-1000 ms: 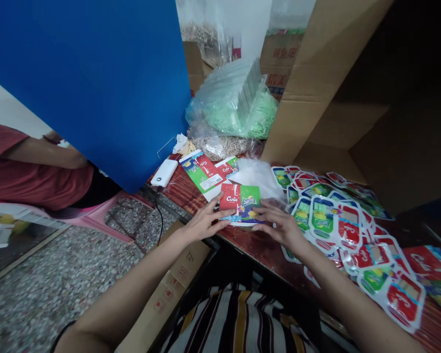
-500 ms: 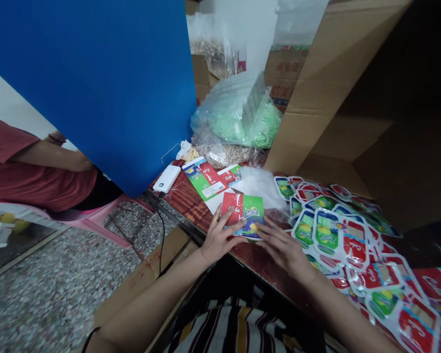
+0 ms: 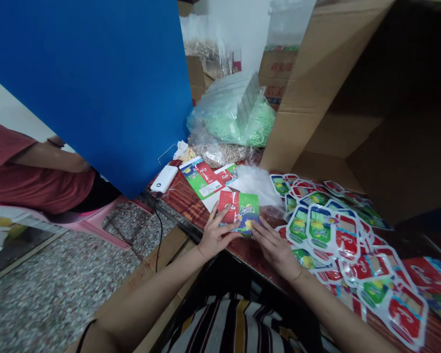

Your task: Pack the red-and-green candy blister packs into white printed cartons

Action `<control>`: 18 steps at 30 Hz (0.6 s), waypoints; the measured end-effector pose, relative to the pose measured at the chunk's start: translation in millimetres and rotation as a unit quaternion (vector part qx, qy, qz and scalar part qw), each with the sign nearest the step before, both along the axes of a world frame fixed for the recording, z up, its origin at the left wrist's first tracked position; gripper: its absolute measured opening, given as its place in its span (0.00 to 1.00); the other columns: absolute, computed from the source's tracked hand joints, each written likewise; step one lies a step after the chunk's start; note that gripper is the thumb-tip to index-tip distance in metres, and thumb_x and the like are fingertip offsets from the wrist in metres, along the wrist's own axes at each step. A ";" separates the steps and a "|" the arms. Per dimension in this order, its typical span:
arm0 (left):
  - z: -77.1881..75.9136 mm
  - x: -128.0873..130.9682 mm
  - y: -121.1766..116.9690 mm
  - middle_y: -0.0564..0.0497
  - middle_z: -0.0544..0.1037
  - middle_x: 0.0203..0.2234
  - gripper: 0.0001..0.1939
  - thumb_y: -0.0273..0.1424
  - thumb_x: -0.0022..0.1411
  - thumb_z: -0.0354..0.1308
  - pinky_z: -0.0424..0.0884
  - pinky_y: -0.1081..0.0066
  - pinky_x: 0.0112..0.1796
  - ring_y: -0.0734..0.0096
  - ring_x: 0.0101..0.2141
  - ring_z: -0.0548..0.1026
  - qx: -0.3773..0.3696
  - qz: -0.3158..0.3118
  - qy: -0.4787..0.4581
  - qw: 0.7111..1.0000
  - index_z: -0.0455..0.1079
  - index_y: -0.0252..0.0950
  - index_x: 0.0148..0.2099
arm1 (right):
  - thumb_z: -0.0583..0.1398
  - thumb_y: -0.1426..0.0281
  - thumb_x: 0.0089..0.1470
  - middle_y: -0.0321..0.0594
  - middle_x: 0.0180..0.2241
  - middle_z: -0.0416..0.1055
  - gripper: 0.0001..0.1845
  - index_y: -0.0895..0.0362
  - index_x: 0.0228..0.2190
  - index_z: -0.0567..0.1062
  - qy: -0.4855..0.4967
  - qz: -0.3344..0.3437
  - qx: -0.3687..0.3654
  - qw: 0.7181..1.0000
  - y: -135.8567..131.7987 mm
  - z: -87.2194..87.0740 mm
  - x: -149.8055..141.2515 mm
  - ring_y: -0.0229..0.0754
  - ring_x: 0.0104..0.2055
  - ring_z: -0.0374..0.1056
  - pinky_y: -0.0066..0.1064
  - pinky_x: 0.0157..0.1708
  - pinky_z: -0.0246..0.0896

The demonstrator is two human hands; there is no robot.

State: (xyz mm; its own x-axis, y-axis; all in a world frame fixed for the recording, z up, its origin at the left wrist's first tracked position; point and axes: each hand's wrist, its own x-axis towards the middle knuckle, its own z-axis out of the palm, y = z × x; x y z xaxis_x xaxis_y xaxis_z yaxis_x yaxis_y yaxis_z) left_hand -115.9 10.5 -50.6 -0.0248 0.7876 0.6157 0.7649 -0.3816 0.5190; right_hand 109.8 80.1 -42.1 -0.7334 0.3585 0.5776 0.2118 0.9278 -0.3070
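A folded printed carton (image 3: pixel 248 208), red with "Cola" on its left half and green and blue with "Sprite" on its right, is between my two hands at the table's front edge. My left hand (image 3: pixel 217 234) grips its left side, fingers lying over the front. At the lower right edge, my right hand (image 3: pixel 275 245) has its fingers against the carton, thumb side partly hidden. Just behind lie flat printed carton sheets (image 3: pixel 206 179), one bearing a barcode label. To the right of my right hand spreads a pile of shaped Cola and Sprite pouches (image 3: pixel 319 228).
A large open cardboard box (image 3: pixel 308 98) stands behind the pouches. Clear plastic trays (image 3: pixel 228 98) rest on bags of green shredded filler. A white power bank (image 3: pixel 164 178) with a cable sits left. Beyond a blue panel (image 3: pixel 88 73), a person sits on a pink stool (image 3: pixel 95 223).
The view has shifted slightly, moving the scene a little left. My right hand's fingers have come further over the carton's right edge; my left hand keeps its place on it.
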 end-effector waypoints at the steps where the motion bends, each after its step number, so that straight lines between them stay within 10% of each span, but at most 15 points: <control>1: 2.1 1.6 -0.7 0.47 0.67 0.58 0.13 0.38 0.57 0.63 0.56 0.41 0.59 0.52 0.63 0.55 -0.001 0.003 -0.017 1.000 0.76 0.45 0.46 | 0.52 0.78 0.60 0.43 0.57 0.65 0.29 0.50 0.61 0.60 0.010 -0.003 -0.013 1.000 -1.3 2.1 -1.1 0.49 0.66 0.50 0.50 0.57 0.62; 5: 10.6 6.6 -5.8 0.46 0.66 0.58 0.11 0.40 0.56 0.64 0.58 0.45 0.59 0.53 0.61 0.60 -0.012 0.018 -0.118 0.993 0.77 0.42 0.40 | 0.57 0.67 0.60 0.43 0.51 0.71 0.14 0.50 0.48 0.73 0.081 -0.067 -0.160 0.982 -4.8 13.2 -9.4 0.51 0.59 0.63 0.52 0.55 0.63; 10: 8.9 8.5 -3.9 0.43 0.61 0.60 0.19 0.42 0.63 0.55 0.64 0.55 0.56 0.58 0.59 0.63 -0.081 0.108 -0.331 0.934 0.68 0.40 0.53 | 0.54 0.57 0.60 0.47 0.53 0.69 0.24 0.54 0.54 0.68 0.172 -0.216 -0.356 0.893 8.0 -3.3 -25.3 0.51 0.55 0.66 0.50 0.53 0.64; 18: 11.7 38.0 -9.1 0.44 0.67 0.58 0.32 0.41 0.61 0.58 0.69 0.57 0.53 0.58 0.55 0.69 -0.135 0.026 -0.566 0.813 0.53 0.42 0.64 | 0.54 0.58 0.60 0.39 0.54 0.68 0.22 0.49 0.54 0.65 0.239 -0.158 -0.521 0.804 -4.1 -6.9 -36.8 0.49 0.51 0.69 0.42 0.45 0.72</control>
